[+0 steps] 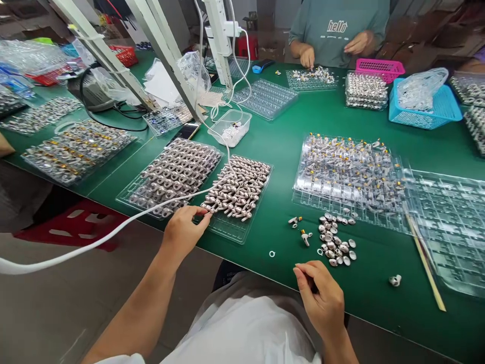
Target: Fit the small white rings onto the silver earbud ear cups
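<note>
My left hand [185,227] is at the near left corner of a clear tray filled with rows of pale earbud housings [242,187]. Its thumb and forefinger are pinched together at the end of a row; what lies between them is too small to make out. My right hand [322,296] hovers by the table's front edge with curled fingers, thumb tip against forefinger. Whatever it may hold is hidden. Beyond it lies a loose pile of small round earbud caps [335,240]. Two earbud parts with orange ends [305,236] and a small white ring [272,254] lie nearby.
A white cable [113,235] crosses above the left trays. Another full tray [178,174] stands left, a stacked tray of parts [348,172] right. A thin stick [426,263] leans on an outer tray [450,222]. Opposite, a co-worker's hand [306,54] touches small parts.
</note>
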Tool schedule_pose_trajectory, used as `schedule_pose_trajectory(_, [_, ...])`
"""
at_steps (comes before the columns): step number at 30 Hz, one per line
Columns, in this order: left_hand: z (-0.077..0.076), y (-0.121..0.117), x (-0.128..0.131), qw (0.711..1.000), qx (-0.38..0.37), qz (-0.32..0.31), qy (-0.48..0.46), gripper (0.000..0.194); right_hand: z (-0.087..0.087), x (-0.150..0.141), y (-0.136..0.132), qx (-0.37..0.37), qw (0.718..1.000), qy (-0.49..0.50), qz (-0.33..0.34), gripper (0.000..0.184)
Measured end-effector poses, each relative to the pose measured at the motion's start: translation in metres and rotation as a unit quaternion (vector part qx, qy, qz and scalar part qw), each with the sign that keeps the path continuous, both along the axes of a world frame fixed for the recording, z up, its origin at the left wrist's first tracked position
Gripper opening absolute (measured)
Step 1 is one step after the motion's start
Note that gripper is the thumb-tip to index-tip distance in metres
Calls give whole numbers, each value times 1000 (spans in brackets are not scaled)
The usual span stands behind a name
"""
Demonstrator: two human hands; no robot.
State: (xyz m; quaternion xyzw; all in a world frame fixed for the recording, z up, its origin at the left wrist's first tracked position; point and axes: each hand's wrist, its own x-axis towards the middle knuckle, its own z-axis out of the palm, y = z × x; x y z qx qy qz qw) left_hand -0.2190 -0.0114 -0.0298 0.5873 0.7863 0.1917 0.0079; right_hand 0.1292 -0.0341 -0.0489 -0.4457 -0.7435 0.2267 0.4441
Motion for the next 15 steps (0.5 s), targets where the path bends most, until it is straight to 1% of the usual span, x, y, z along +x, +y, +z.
schedule_pose_trajectory(3, [5,-2,-1,1000,20,-3,-3,16,-2,-2,-3,-13,1000,6,3,17])
schedule_pose_trajectory(5, [9,-3,3,999,34,13,14,16,-3,-2,-5,-28,1000,10,0,14])
schedule_pose_trajectory(7, [13,-6,14,998,56,24,8,17,-4,-1,-7,-32,999,17,-9,14])
schedule_pose_trajectory(8, [15,-8,23,997,74,12,-9,19,-4,1,-7,-30,999,17,-16,15])
schedule_pose_trajectory(10, [17,-11,45,989,129,-37,-53,18,-2,5,-5,-15,999,-2,-47,19])
schedule_pose_trajectory(11, [17,-13,57,984,142,-79,-79,17,0,7,-3,-5,997,-26,-68,22])
schedule_pose_trajectory(13, [15,-15,83,967,117,-175,-146,14,4,10,4,7,990,-92,-105,24])
schedule_pose_trajectory(15, [11,-15,107,943,78,-252,-205,13,7,9,14,9,979,-162,-122,26])
